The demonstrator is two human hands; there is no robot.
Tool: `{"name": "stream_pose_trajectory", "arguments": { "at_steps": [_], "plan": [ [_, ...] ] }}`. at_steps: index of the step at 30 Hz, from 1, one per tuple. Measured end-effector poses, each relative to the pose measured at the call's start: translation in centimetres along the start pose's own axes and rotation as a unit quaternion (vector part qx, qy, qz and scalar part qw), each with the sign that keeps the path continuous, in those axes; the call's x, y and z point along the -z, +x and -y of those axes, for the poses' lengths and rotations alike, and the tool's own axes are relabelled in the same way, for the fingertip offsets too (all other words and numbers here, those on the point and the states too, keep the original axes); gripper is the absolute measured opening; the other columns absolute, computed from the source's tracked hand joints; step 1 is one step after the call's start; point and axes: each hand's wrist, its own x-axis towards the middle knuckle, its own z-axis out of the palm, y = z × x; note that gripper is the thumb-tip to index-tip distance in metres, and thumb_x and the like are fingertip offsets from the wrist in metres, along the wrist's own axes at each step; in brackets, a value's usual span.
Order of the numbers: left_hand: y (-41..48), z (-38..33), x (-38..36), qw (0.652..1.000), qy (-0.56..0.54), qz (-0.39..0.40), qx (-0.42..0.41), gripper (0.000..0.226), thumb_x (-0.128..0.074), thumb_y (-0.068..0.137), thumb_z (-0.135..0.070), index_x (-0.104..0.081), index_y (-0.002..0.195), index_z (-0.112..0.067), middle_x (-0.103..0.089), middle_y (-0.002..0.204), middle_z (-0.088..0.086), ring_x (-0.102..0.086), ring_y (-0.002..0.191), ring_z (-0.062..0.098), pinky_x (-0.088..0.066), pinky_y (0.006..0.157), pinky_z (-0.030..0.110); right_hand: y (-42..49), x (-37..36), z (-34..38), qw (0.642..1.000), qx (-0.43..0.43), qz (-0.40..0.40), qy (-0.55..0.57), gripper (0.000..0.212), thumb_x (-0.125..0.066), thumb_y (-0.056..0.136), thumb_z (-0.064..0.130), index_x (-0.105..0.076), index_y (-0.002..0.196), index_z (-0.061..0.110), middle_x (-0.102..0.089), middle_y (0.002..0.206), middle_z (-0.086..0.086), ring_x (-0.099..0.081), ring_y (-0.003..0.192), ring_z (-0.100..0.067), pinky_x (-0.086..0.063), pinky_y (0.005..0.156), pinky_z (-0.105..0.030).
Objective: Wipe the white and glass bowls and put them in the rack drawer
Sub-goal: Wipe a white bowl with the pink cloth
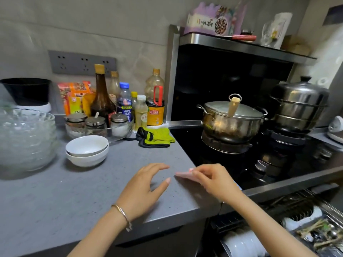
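One right hand pinches cloth at counter edge

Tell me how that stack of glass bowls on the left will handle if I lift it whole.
Probably heavy: the stack of glass bowls holds several nested bowls. Likely slippery and breakable, being smooth clear glass. The bowls may shift against each other, so two hands seem wise; your right hand pinches a pink cloth.

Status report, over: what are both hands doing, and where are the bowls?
Left hand open over counter; right hand pinching pink cloth. White bowls and glass bowls stacked on counter. Rack drawer open. Nothing blocking.
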Motion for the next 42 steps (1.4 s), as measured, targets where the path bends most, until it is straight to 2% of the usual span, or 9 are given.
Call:
{"name": "stream_pose_trajectory", "arguments": {
  "at_steps": [3, 6, 10, 18, 24, 29, 32, 36, 42],
  "plan": [
    [0.1, -0.6, 0.8, 0.983, -0.156, -0.01, 0.099, 0.062, -0.056, 0.078, -0.055, -0.039, 0.134, -0.036, -0.042, 0.13, -0.022, -0.042, 0.12, -0.006, -0.033, 0.101, 0.015, 1.8, 0.9, 3.4, 0.984, -0.034, 0.014, 0.174, 0.019, -0.057, 0.095, 0.016, -0.073, 0.099, 0.007, -0.075, 0.084, -0.001, -0.068, 0.078, -0.004, -0.055, 0.068, -0.023],
    [0.1, -0.7, 2.5, 0.924, -0.35, -0.065, 0.141, 0.035, -0.063, 0.083, -0.026, -0.05, 0.115, -0.031, -0.056, 0.119, -0.015, -0.058, 0.098, -0.014, -0.043, 0.08, 0.006, 3.0, 0.3, 6.8, 0.933, -0.069, 0.077, 0.344, 0.025, -0.055, 0.096, 0.018, -0.068, 0.111, 0.004, -0.072, 0.103, -0.014, -0.069, 0.094, -0.023, -0.057, 0.077, -0.025],
    [-0.7, 0.1, 6.1, 0.873, -0.437, -0.145, 0.162, 0.021, -0.06, 0.086, -0.013, -0.064, 0.106, -0.014, -0.075, 0.097, 0.0, -0.071, 0.087, 0.01, -0.055, 0.068, 0.017, 3.9, -1.8, 9.6, 0.896, -0.069, 0.128, 0.419, 0.022, -0.052, 0.097, 0.016, -0.07, 0.106, 0.008, -0.072, 0.096, -0.007, -0.066, 0.084, -0.015, -0.054, 0.068, -0.019],
    [-2.1, 1.1, 11.0, 0.92, -0.332, -0.173, 0.115, 0.005, -0.064, 0.085, -0.007, -0.068, 0.081, -0.01, -0.068, 0.062, -0.007, -0.056, 0.048, -0.001, -0.043, 0.044, 0.012, 5.0, -4.8, 11.3, 0.887, 0.014, 0.254, 0.384, 0.02, -0.068, 0.081, 0.025, -0.071, 0.098, 0.015, -0.07, 0.095, -0.005, -0.066, 0.088, -0.015, -0.055, 0.078, -0.025],
    [-0.9, 1.5, 11.8, 0.971, -0.209, -0.11, 0.046, 0.013, -0.071, 0.082, -0.012, -0.071, 0.078, -0.025, -0.07, 0.072, -0.015, -0.058, 0.067, -0.008, -0.042, 0.065, 0.007, 6.3, -7.5, 13.3, 0.902, 0.039, 0.35, 0.248, 0.018, -0.07, 0.086, 0.012, -0.069, 0.103, 0.006, -0.072, 0.098, -0.011, -0.066, 0.087, -0.014, -0.052, 0.077, -0.023],
    [1.4, 6.8, 13.4, 0.981, -0.063, -0.163, 0.08, 0.009, -0.065, 0.089, -0.027, -0.071, 0.096, -0.029, -0.066, 0.083, -0.024, -0.054, 0.073, -0.005, -0.04, 0.066, 0.011, 7.2, -10.6, 13.3, 0.872, -0.081, 0.311, 0.368, 0.009, -0.068, 0.086, 0.008, -0.07, 0.094, 0.008, -0.075, 0.089, -0.007, -0.071, 0.077, -0.015, -0.057, 0.074, -0.025],
    [1.6, 11.1, 14.8, 0.979, 0.117, -0.124, 0.116, 0.042, -0.056, 0.084, -0.055, -0.065, 0.115, -0.028, -0.064, 0.114, -0.012, -0.051, 0.109, 0.01, -0.037, 0.092, 0.024, 8.1, -11.3, 12.5, 0.85, -0.16, 0.271, 0.422, 0.009, -0.066, 0.086, 0.004, -0.067, 0.094, 0.005, -0.074, 0.086, -0.01, -0.072, 0.07, -0.017, -0.058, 0.068, -0.025],
    [2.1, 13.6, 15.0, 0.965, 0.231, -0.012, 0.128, 0.081, -0.023, 0.067, -0.076, -0.062, 0.122, -0.03, -0.059, 0.129, -0.005, -0.045, 0.125, 0.017, -0.031, 0.104, 0.03, 9.1, -12.0, 12.1, 0.827, -0.206, 0.256, 0.455, 0.012, -0.066, 0.085, 0.003, -0.064, 0.096, 0.001, -0.074, 0.083, -0.014, -0.072, 0.066, -0.019, -0.058, 0.062, -0.026],
    [3.0, 13.7, 14.7, 0.955, 0.258, 0.047, 0.14, 0.032, -0.049, 0.095, -0.045, -0.069, 0.086, -0.022, -0.062, 0.079, 0.0, -0.051, 0.095, 0.023, -0.031, 0.081, 0.023, 9.6, -12.5, 11.7, 0.83, -0.217, 0.259, 0.444, 0.017, -0.067, 0.084, 0.003, -0.063, 0.1, -0.001, -0.074, 0.081, -0.014, -0.072, 0.065, -0.019, -0.055, 0.056, -0.024]
  ]
}}
